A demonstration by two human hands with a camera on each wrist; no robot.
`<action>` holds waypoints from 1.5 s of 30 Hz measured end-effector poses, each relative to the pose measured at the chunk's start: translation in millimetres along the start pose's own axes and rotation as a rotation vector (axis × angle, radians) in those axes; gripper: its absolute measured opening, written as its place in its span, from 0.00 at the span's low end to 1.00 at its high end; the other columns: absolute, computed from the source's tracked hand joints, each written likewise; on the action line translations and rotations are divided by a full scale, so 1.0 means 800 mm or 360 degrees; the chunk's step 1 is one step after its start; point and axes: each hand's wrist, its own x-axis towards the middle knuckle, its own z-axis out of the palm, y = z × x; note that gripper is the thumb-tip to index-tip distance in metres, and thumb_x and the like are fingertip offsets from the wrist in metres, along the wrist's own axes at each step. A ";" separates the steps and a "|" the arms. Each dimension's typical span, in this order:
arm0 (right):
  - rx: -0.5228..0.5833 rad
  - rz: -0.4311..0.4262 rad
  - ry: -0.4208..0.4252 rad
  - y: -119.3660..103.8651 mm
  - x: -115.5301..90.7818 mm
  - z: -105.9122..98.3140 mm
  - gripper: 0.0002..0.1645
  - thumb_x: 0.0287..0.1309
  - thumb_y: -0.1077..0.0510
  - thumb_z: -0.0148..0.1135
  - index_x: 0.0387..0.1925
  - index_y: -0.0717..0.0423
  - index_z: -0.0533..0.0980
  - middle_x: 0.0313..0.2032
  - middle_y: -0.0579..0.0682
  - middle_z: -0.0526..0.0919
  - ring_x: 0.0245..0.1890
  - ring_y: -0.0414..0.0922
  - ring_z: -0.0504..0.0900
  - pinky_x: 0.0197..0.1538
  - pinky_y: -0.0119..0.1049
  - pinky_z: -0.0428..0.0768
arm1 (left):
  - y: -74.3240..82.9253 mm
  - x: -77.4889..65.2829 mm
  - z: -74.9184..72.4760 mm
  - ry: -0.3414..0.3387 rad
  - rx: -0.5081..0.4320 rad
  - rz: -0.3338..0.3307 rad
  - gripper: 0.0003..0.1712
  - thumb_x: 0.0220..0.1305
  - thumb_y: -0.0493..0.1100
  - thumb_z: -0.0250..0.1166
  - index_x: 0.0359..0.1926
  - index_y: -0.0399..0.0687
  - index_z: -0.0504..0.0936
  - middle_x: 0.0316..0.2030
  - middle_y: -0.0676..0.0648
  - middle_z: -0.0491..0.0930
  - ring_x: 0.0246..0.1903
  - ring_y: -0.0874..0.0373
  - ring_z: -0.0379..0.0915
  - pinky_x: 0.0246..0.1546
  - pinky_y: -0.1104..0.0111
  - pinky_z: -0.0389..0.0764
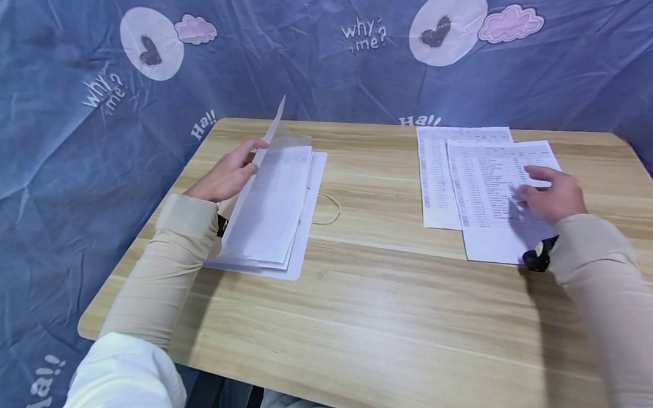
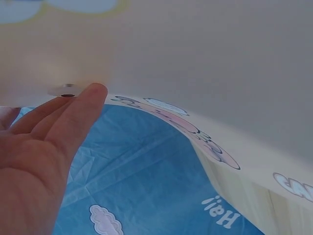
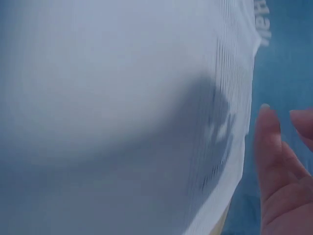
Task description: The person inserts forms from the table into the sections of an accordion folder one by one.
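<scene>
Left hand (image 1: 227,176) at about nine o'clock on the table, fingers straight and relaxed, tips pressed to the underside of a lifted sheet (image 1: 275,127) so that the page stands tilted up off the stack of papers (image 1: 269,220) beneath it, apparently to bare the next page; nothing pinched as far as the head view shows, and in the left wrist view only straight fingers (image 2: 73,117) against pale paper. Stack lying on a clear folder (image 1: 309,227), whose edge juts out toward three o'clock, likely kept under the pile to hold it together. Thin rubber band (image 1: 332,207) loose on the wood just beside that folder, off the papers. Right hand (image 1: 553,194) at about two o'clock, resting on the top printed sheet (image 1: 494,198), fingers loosely bent and laid flat, clamping nothing, seemingly pinning or settling the page in place; a second printed sheet (image 1: 435,172) half under it, shifted toward ten o'clock. Right wrist view mostly blurred white paper with fingertips (image 3: 269,137) at its edge. Small black strap or clip (image 1: 537,259) at the right wrist. Beige sleeves on both arms. Light wood-grain table (image 1: 382,314), backed all round by a creased blue cloth backdrop (image 1: 321,60) printed with hearts, clouds and short words.
</scene>
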 end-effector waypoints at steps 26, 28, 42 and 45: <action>-0.0365 0.0394 0.0031 0.065 -0.014 -0.041 0.43 0.60 0.55 0.52 0.70 0.66 0.46 0.59 0.77 0.62 0.57 0.69 0.63 0.51 0.61 0.66 | 0.003 0.000 0.002 -0.0007 -0.0024 -0.0004 0.26 0.69 0.37 0.41 0.67 0.50 0.57 0.67 0.39 0.57 0.60 0.45 0.61 0.55 0.51 0.65; -0.0373 0.0427 0.0024 0.065 -0.013 -0.040 0.44 0.60 0.55 0.52 0.71 0.66 0.45 0.60 0.77 0.60 0.58 0.70 0.62 0.53 0.61 0.66 | 0.003 0.000 0.002 -0.0008 -0.0022 -0.0004 0.26 0.69 0.37 0.40 0.67 0.50 0.57 0.68 0.39 0.57 0.61 0.45 0.60 0.56 0.50 0.64; -0.0427 0.0383 0.0045 0.075 -0.009 -0.038 0.47 0.56 0.55 0.58 0.70 0.67 0.48 0.59 0.77 0.61 0.56 0.68 0.63 0.52 0.60 0.66 | 0.001 0.000 0.003 0.0010 -0.0022 -0.0016 0.26 0.69 0.37 0.41 0.67 0.51 0.58 0.67 0.39 0.58 0.60 0.46 0.62 0.56 0.51 0.65; -0.0424 0.0365 0.0048 0.077 -0.008 -0.039 0.47 0.55 0.55 0.59 0.70 0.68 0.48 0.58 0.77 0.62 0.56 0.68 0.64 0.50 0.59 0.67 | 0.000 0.001 0.004 0.0010 -0.0023 -0.0016 0.26 0.69 0.37 0.42 0.67 0.50 0.58 0.67 0.39 0.58 0.60 0.46 0.62 0.56 0.51 0.65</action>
